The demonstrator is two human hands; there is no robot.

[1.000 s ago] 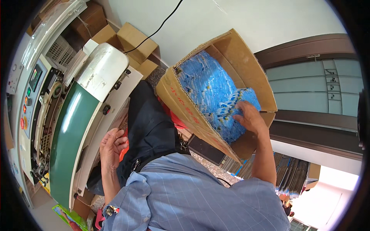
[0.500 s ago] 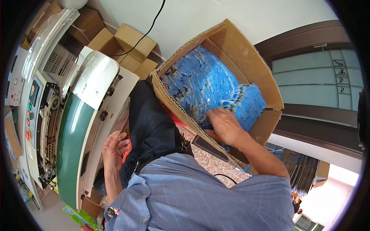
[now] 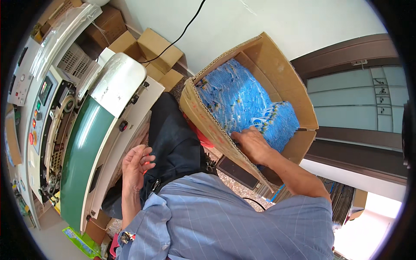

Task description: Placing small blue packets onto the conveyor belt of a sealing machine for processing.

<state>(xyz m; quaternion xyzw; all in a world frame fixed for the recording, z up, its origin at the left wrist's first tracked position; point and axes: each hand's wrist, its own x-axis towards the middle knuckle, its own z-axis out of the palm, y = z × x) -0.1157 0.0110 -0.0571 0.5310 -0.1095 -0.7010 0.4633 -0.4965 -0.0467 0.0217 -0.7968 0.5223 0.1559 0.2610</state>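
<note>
Reaching into the cardboard box [image 3: 277, 73], right hand [image 3: 251, 145] grip closes on blue packets [image 3: 242, 99].

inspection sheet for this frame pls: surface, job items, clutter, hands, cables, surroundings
Surface: green conveyor belt of a white machine, bare; control panel beside it.
Job's things: open cardboard box, tilted, filled with blue packets.
Clutter: smaller cardboard boxes by the wall; white basket; green package on the floor.
Hands: left hand loosely open above the dark trousers, holding nothing clear. Right hand inside the box, on the packets; grip hidden.
Cables: black cable down the wall; thin one by the shirt.
Surroundings: white wall, dark-framed door.
</note>
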